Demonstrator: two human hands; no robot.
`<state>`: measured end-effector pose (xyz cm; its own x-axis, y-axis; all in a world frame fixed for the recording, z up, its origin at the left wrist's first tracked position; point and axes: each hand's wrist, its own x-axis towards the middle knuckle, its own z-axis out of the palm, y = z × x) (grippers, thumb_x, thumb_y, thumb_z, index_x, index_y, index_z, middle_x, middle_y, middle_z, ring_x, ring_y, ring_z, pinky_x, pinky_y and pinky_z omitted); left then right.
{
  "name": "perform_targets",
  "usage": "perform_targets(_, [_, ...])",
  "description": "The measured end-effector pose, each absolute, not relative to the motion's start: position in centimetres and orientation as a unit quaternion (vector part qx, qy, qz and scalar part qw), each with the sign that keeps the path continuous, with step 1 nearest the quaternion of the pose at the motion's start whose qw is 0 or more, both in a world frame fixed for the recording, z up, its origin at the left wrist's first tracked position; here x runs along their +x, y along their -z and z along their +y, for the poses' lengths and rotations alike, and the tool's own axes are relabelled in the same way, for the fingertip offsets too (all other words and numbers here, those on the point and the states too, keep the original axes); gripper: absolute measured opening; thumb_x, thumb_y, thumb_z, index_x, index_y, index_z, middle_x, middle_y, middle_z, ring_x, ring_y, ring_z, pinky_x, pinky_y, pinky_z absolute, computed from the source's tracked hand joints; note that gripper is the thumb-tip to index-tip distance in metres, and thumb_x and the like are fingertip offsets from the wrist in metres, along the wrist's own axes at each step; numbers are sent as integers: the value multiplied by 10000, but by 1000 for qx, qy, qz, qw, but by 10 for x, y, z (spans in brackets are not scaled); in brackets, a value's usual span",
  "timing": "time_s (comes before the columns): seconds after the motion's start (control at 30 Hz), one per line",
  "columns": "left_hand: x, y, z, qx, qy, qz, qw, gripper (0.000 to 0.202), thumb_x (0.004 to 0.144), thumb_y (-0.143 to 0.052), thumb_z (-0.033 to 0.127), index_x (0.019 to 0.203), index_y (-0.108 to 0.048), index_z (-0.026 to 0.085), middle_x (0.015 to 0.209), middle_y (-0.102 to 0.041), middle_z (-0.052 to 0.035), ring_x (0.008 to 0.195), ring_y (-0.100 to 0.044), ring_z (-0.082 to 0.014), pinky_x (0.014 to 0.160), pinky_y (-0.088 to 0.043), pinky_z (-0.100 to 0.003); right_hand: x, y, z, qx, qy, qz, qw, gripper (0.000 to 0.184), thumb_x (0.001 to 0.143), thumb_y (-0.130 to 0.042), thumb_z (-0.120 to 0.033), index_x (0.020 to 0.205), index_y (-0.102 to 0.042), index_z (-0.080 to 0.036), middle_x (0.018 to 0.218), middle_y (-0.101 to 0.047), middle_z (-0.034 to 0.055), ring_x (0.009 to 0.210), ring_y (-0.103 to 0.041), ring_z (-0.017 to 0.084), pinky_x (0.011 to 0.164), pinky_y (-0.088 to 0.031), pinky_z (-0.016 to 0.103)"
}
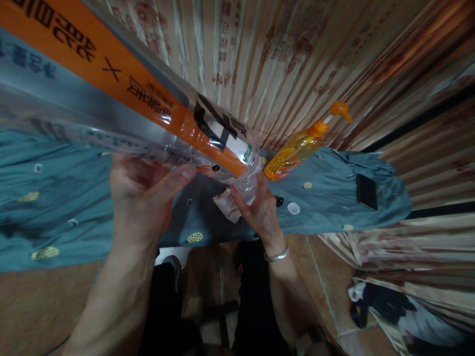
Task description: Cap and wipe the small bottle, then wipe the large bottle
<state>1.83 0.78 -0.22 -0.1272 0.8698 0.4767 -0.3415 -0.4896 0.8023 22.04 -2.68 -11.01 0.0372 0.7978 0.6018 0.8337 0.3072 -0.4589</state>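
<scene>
Left hand (144, 198), right hand (261, 210) grip clear package (111, 129); pump bottle (302, 146) holds orange liquid (284, 164).

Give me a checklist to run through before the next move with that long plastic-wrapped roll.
1. Left hand grips the wrapped roll from beneath: ok.
2. Right hand holds the clear wrapping at the roll's end: ok.
3. Room between the roll's end and the pump bottle: not ok, the bottle stands right beside it.
4. Phone out of the way: ok, flat on the tablecloth, apart from both hands.
5. Wrapping opened at the end: cannot tell.
</scene>
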Motion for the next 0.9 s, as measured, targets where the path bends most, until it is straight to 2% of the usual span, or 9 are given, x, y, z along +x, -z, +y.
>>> perform_targets(0.2, [17, 5, 9, 509, -702, 265, 422, 458, 540, -1034, 240, 874, -721, 267, 849, -769, 14, 895, -782, -247, 950, -676, -514, 220, 108, -28, -606, -3, -686, 402, 715, 1006, -622, -472, 1585, -291, -213, 1394, -708, 175, 1212, -740, 318, 966, -665, 508])
perform_targets(0.33, [17, 4, 8, 502, -705, 265, 426, 541, 541, -1036, 227, 983, -731, 284, 839, -778, 19, 860, -776, -230, 935, -681, -489, 220, 108, -28, -597, 21, -688, 412, 707, 1017, -612, -481, 1589, -306, -200, 1381, -719, 173, 1205, -747, 302, 951, -668, 472])
perform_targets(0.43, [15, 7, 10, 505, -705, 259, 425, 605, 553, -1035, 226, 1077, -741, 298, 873, -789, 10, 922, -783, -248, 946, -678, -501, 220, 110, -27, -599, 28, -689, 407, 740, 1012, -618, -491, 1609, -295, -196, 1374, -724, 171, 1192, -754, 299, 934, -670, 459])
perform_targets(0.6, [9, 18, 17, 538, -699, 245, 403, 401, 588, -1013, 202, 914, -786, 259, 884, -782, -5, 907, -776, -251, 981, -664, -558, 221, 111, -26, -600, 28, -690, 404, 729, 1026, -589, -495, 1611, -288, -180, 1372, -722, 188, 1180, -756, 316, 924, -672, 487])
perform_targets(0.8, [10, 20, 18, 534, -710, 228, 398, 513, 575, -1016, 180, 1021, -801, 315, 913, -801, 10, 876, -776, -227, 928, -690, -516, 220, 109, -27, -594, 20, -694, 406, 706, 1027, -603, -462, 1590, -288, -176, 1388, -707, 205, 1204, -743, 322, 955, -664, 503])
perform_targets(0.9, [12, 19, 19, 540, -709, 225, 394, 442, 596, -1013, 200, 973, -811, 316, 933, -805, 13, 814, -758, -194, 959, -683, -503, 220, 109, -27, -596, 23, -694, 404, 710, 1030, -591, -477, 1592, -287, -168, 1380, -712, 201, 1193, -747, 317, 943, -670, 498])
